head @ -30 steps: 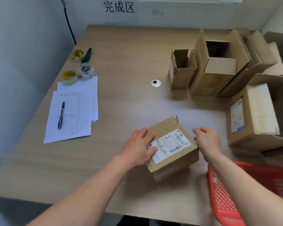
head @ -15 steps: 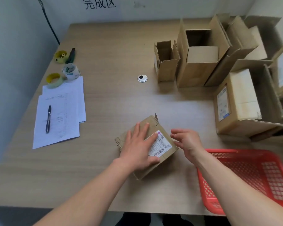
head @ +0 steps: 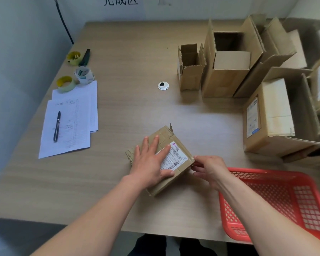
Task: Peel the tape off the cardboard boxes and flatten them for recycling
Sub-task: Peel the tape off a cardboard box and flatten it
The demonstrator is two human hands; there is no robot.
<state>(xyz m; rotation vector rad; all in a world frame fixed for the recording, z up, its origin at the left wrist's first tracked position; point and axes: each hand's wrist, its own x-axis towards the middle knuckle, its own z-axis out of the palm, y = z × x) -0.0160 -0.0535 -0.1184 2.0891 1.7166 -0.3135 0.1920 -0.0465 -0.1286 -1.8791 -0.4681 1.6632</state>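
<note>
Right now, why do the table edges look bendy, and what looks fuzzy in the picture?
Head view: the wide-angle lens bows the table edges near the frame's borders; the red basket and the boxes at the right edge look smeared; the label on the small box under the left hand is sharp enough to show barcodes.

Left grip (head: 150, 163) flat, splayed; right grip (head: 209, 168) curled.

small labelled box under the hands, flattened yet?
Not flattened: small labelled box is closed and box-shaped, side wall visible. Left hand presses its top.
</note>
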